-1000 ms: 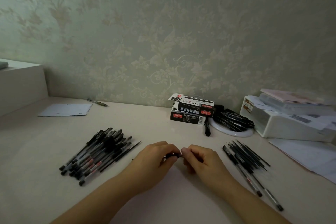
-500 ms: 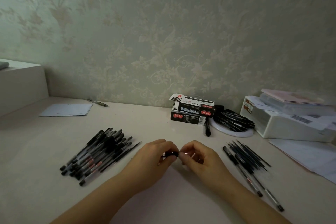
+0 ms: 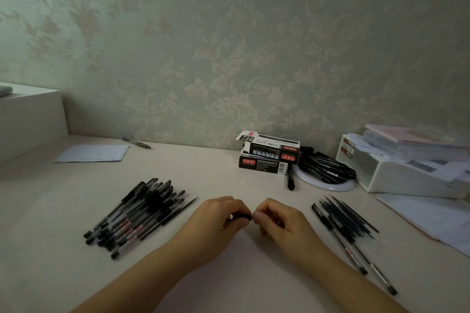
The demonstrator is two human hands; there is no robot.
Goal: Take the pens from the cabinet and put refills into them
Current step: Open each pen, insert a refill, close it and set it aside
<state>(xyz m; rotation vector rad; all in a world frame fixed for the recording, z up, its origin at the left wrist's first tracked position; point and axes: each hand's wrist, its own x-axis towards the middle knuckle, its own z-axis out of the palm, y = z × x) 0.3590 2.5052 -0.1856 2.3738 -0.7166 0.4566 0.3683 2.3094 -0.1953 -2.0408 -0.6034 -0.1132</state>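
Two black boxes point(image 3: 269, 157) sit stacked at the back of the worktop point(image 3: 229, 274); the upper one has its end flap open, and what is inside cannot be seen. Just right of them a white round dish point(image 3: 330, 187) holds a heap of black pens point(image 3: 326, 166), and one more black pen point(image 3: 290, 180) lies on the worktop between the boxes and the dish. Further right a white tray point(image 3: 396, 180) is stuffed with papers and a pink booklet.

On the left of the worktop lies a pile of pens point(image 3: 134, 213) with black caps, and a thin refill point(image 3: 173, 216) rests along its right edge. On the right lies a loose fan of refills and pens point(image 3: 348, 226), well apart from the pile. A grey sheet point(image 3: 94, 153) and a single pen point(image 3: 137, 143) lie at the back left, near a white block point(image 3: 30, 119). More paper point(image 3: 429, 218) spreads at the right edge.

Between the two groups, the left hand point(image 3: 216, 221) and the right hand point(image 3: 282, 223) meet over bare worktop. Both sets of fingers are curled narrow and pinch a short dark pen part point(image 3: 241, 216), the left gripping its body, the right at its right end.

Against a second ago, the hands sit a little closer together and less of the dark part shows between them; the piles, boxes and dish lie as they did.
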